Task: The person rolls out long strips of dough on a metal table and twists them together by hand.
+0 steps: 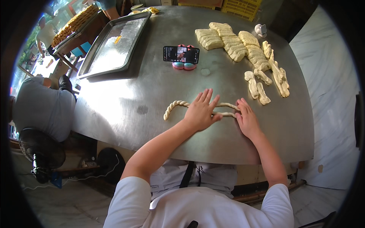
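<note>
A loop of dough rope (225, 114) lies on the steel worktop under and between my hands. My left hand (201, 112) rests palm down across it, fingers extended and the thumb out. To the left of that hand, a twisted dough strand (172, 106) curves towards me. What lies beneath the palm is hidden, so I cannot tell how the twisted and plain parts join. My right hand (248, 118) lies flat over the right ends of the two plain lengths, its thumb apart from its fingers. Neither hand grasps the dough.
Sliced dough slabs (233, 45) and loose dough pieces (252, 85) lie at the right of the steel worktop (159, 85). A phone (181, 54) leans on a pink-and-blue stand. A metal tray (114, 45) sits back left. Beside the left edge is a seated person (45, 105).
</note>
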The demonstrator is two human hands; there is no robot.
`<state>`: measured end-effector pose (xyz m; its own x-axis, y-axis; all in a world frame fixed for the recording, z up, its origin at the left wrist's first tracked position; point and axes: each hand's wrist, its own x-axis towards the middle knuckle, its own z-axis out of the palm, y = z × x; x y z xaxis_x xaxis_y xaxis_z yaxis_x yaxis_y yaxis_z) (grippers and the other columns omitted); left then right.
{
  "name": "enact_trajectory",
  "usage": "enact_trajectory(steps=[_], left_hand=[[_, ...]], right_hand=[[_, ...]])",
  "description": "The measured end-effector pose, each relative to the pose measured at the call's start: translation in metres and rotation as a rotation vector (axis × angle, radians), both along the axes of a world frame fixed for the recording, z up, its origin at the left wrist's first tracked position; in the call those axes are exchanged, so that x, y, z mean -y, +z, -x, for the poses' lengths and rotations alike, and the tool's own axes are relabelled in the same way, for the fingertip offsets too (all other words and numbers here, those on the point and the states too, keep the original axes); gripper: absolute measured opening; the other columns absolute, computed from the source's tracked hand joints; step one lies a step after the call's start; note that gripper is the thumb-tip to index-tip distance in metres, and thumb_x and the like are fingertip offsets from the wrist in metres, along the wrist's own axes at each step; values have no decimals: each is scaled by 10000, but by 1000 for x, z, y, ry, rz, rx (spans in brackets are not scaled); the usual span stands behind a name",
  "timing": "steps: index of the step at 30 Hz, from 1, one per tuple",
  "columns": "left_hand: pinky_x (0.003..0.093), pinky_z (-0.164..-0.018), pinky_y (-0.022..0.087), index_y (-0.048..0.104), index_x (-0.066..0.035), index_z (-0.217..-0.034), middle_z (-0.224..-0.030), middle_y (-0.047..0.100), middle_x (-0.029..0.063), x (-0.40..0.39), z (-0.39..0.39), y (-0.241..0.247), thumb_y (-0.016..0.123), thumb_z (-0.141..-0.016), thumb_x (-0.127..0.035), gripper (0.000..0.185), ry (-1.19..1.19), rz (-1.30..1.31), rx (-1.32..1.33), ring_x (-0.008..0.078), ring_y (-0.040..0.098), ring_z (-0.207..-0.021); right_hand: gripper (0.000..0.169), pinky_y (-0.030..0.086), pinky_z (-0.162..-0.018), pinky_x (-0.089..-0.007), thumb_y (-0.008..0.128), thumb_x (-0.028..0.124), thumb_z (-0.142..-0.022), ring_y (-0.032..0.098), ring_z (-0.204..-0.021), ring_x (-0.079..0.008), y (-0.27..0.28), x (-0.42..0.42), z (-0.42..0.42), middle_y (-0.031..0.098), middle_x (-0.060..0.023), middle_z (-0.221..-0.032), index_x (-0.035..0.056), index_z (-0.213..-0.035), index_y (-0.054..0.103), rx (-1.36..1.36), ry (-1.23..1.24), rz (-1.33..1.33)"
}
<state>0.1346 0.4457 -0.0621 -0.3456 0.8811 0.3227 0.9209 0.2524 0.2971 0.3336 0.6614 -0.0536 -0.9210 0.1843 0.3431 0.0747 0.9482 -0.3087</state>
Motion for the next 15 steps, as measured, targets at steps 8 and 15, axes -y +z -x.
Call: enact_trajectory(steps=[8,15], left_hand=[[577,-1377,174,402,61,-1673,-1768,314,335,-43,5,8,542,-1083,-666,947,242,-65,-124,452,227,-1685],[678,-1327,226,425,-59,-1695,-1731,354,363,44,-62,28,599,-1034,-718,949,-57,182,-44,511,279,-1656]], right_hand=[[224,415,-1270,-491,672,115,-1051,538,-1520,-387,47,-9,36,664,-171,-1531,39,-1260,643,186,-354,193],[133,504,-1137,-493,711,162,-1046,633,-1386,-361,28,2,-43,700,-163,-1428,64,-1116,654,199,-112,250]])
